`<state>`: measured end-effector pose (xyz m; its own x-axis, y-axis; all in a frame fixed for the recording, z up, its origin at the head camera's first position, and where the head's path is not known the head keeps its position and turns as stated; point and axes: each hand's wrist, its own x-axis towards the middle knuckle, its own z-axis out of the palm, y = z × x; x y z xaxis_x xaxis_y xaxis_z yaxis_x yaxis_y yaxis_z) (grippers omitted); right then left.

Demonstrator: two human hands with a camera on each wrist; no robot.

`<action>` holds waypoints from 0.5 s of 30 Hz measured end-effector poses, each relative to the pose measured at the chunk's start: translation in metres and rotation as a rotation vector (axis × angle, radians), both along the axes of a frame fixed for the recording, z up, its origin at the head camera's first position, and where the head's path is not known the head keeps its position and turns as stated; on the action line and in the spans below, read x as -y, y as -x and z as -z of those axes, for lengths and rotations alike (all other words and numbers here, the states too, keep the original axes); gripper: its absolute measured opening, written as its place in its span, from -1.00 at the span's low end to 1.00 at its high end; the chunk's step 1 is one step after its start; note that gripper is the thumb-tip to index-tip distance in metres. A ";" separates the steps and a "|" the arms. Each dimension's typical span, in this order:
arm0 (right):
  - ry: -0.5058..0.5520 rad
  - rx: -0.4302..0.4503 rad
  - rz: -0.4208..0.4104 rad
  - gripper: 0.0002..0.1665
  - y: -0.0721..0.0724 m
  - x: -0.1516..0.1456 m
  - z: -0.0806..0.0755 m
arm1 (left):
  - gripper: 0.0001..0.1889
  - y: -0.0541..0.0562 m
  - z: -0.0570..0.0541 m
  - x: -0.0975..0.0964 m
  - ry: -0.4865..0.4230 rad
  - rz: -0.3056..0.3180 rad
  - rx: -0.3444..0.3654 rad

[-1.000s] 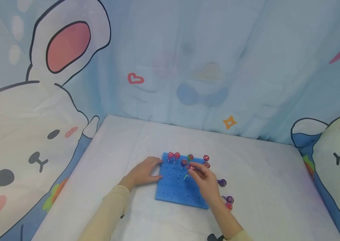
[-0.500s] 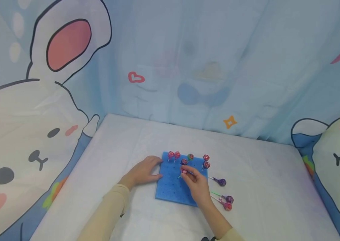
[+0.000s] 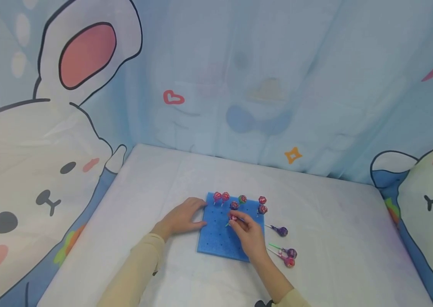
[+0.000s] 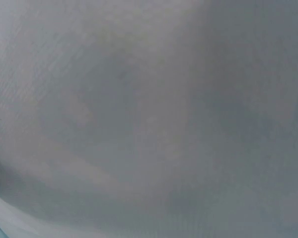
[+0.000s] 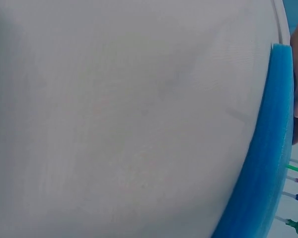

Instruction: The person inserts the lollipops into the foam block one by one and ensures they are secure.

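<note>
A blue foam board [image 3: 215,239] with rows of small holes lies on the table. My left hand [image 3: 181,218] rests along its left edge, fingers and thumb extended. Over the middle of the board, my right hand [image 3: 251,238] pinches a red-wrapped lollipop [image 3: 233,218] by its head, the green stick slanting down to the foam. Several lollipops stand in the board: two pinkish-red ones [image 3: 222,197] at the far left corner, a green-and-red one [image 3: 242,199], a dark one [image 3: 234,205], and two red ones [image 3: 262,204] at the right edge.
Right of the board lie a purple lollipop [image 3: 282,231], another purple one [image 3: 292,253] with a green stick, and a pink one [image 3: 289,262]. White cloth [image 3: 339,238] covers the table; a printed curtain [image 3: 316,85] hangs behind. The left wrist view is a grey blur.
My right hand has moved left and slightly down with the lollipop, then nearly stopped over the middle of the board. The left hand stays at the board's edge.
</note>
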<state>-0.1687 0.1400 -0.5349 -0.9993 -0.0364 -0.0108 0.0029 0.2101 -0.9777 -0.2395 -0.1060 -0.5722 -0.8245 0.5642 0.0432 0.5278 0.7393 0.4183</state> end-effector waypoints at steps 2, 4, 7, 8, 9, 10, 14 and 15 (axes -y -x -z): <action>-0.017 0.006 0.011 -0.64 0.000 -0.001 0.000 | -0.29 0.000 0.001 0.000 0.003 0.000 0.005; -0.025 0.002 0.015 -0.65 0.002 -0.003 0.005 | -0.29 0.000 0.001 0.000 0.001 -0.003 0.006; -0.032 0.002 0.019 -0.64 0.002 -0.003 0.006 | -0.29 -0.001 0.001 -0.001 -0.007 -0.006 0.005; -0.029 0.006 0.021 -0.64 0.002 -0.003 0.007 | -0.29 -0.001 0.001 -0.001 -0.008 -0.007 0.003; -0.026 0.006 0.019 -0.64 0.002 -0.002 0.008 | -0.29 -0.001 0.001 -0.001 -0.009 -0.006 0.001; -0.020 0.009 0.020 -0.63 0.002 -0.002 0.009 | -0.29 -0.001 0.000 0.000 -0.006 -0.005 0.000; -0.022 0.029 0.047 -0.61 0.003 0.000 0.013 | -0.28 -0.001 0.000 0.000 -0.003 -0.004 0.000; -0.027 0.037 0.057 -0.60 0.003 0.001 0.014 | -0.28 -0.001 0.000 0.000 -0.003 -0.004 0.001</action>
<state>-0.1715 0.1390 -0.5490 -0.9986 0.0214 -0.0478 0.0515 0.2353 -0.9706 -0.2383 -0.1059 -0.5721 -0.8270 0.5605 0.0446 0.5243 0.7402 0.4210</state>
